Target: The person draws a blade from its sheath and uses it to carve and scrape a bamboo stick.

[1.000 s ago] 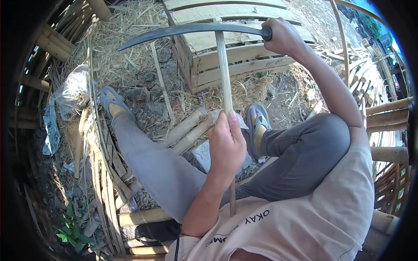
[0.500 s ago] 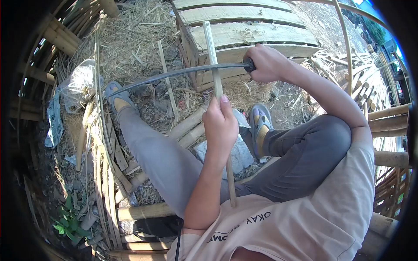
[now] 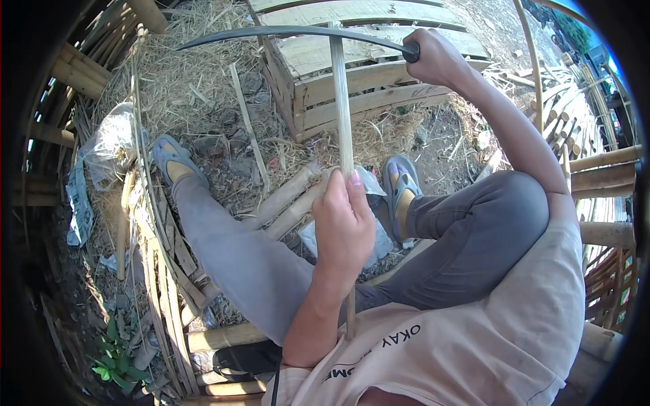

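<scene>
Above the slatted wooden crate point(image 3: 386, 77), the right hand point(image 3: 435, 59) grips the black handle point(image 3: 411, 52) of a long curved blade point(image 3: 271, 30), which crosses a bamboo strip point(image 3: 341, 101) near its far end. The left hand point(image 3: 343, 220) is closed around the strip farther down, thumb along it; the near end seems to rest against the beige shirt point(image 3: 467, 331).

Pale straight strip point(image 3: 342, 115), near end at shirt point(image 3: 467, 325), dark curved knife point(image 3: 291, 31) crossing near far end
</scene>
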The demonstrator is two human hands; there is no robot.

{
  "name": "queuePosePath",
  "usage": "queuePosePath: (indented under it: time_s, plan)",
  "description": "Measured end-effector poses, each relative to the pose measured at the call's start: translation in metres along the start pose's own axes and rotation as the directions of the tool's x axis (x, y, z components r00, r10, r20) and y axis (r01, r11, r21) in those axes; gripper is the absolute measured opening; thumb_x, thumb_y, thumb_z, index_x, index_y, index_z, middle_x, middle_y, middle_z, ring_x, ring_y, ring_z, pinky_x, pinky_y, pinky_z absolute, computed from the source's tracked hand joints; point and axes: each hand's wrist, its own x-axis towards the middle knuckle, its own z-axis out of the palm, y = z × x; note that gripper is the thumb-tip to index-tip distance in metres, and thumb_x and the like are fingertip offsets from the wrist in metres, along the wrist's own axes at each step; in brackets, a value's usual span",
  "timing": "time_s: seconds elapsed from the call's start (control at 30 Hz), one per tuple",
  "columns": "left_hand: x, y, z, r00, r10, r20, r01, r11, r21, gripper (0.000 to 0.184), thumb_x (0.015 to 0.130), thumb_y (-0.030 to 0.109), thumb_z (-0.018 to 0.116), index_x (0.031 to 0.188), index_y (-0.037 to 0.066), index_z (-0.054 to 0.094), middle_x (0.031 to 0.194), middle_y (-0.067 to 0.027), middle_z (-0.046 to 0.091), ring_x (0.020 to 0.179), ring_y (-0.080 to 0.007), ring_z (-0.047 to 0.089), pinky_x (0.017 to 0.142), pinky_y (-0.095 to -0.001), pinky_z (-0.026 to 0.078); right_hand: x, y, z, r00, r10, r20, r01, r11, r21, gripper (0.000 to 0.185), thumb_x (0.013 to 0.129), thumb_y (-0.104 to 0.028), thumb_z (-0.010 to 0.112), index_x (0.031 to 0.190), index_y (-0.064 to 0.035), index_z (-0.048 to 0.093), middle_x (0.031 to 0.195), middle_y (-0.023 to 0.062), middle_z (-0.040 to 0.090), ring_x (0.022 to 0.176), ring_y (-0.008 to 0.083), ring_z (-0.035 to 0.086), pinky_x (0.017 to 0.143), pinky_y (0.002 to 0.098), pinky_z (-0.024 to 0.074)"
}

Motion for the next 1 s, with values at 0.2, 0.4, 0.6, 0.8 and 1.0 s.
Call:
queuePosePath:
  time_s: [0.2, 0.4, 0.6, 0.8, 1.0]
  plan:
    - [0.004, -0.001, 0.003, 0.998, -0.057, 0.015, 0.059, 0.99, -0.131, 0.033, 0.105, 0.021, 0.048, 0.083, -0.003, 0.053, 0.055, -0.016, 0.051, 0.048, -0.0323, 0.055, 0.05, -0.0453, 0.038, -0.008, -0.011, -0.008, 0.986, 0.024, 0.167, -0.027, 0.999, 0.021, 0.02, 0.066, -0.009, 0.065, 0.083, -0.0016, 0.073, 0.076, 0.0217, 0.07, 0.072, 0.0369, 0.069, 0.071, 0.0455, 0.0553]
    - [0.013, -0.012, 0.001, 0.997, -0.077, 0.008, 0.077, 0.988, -0.131, 0.035, 0.105, 0.025, 0.049, 0.086, -0.004, 0.057, 0.064, -0.0189, 0.059, 0.058, -0.0339, 0.062, 0.057, -0.0444, 0.045, -0.025, -0.049, -0.01, 0.954, -0.264, 0.144, 0.27, 0.963, -0.025, 0.021, 0.062, -0.007, 0.064, 0.08, 0.0008, 0.07, 0.07, 0.0228, 0.064, 0.073, 0.0407, 0.065, 0.07, 0.0477, 0.0504]
    - [0.003, -0.001, -0.006, 0.997, -0.078, -0.004, 0.078, 0.993, -0.085, 0.031, 0.104, 0.021, 0.049, 0.086, -0.003, 0.056, 0.056, -0.0142, 0.052, 0.048, -0.0296, 0.053, 0.051, -0.0434, 0.039, -0.002, -0.028, -0.014, 0.986, -0.106, 0.131, 0.113, 0.993, -0.044, 0.02, 0.064, -0.009, 0.068, 0.083, -0.0025, 0.072, 0.078, 0.0205, 0.07, 0.076, 0.0366, 0.069, 0.072, 0.0435, 0.0558]
    - [0.007, -0.014, -0.004, 0.998, -0.057, -0.018, 0.054, 0.986, -0.158, 0.037, 0.108, 0.026, 0.046, 0.079, 0.003, 0.049, 0.059, 0.0026, 0.044, 0.055, -0.0053, 0.039, 0.049, -0.0289, 0.032, -0.008, -0.005, -0.009, 0.992, 0.014, 0.128, -0.017, 1.0, 0.02, 0.02, 0.07, -0.008, 0.063, 0.086, -0.0021, 0.073, 0.082, 0.0207, 0.071, 0.078, 0.0374, 0.069, 0.076, 0.0435, 0.0569]
    - [0.002, -0.007, 0.003, 0.996, -0.052, 0.068, 0.062, 0.986, -0.156, 0.04, 0.108, 0.028, 0.045, 0.077, 0.003, 0.049, 0.06, 0.0028, 0.042, 0.057, -0.0055, 0.038, 0.051, -0.0299, 0.033, -0.012, -0.038, -0.028, 0.969, -0.132, 0.209, 0.163, 0.977, -0.14, 0.022, 0.066, -0.009, 0.067, 0.086, -0.0032, 0.074, 0.079, 0.0198, 0.07, 0.074, 0.0368, 0.069, 0.073, 0.0444, 0.0566]
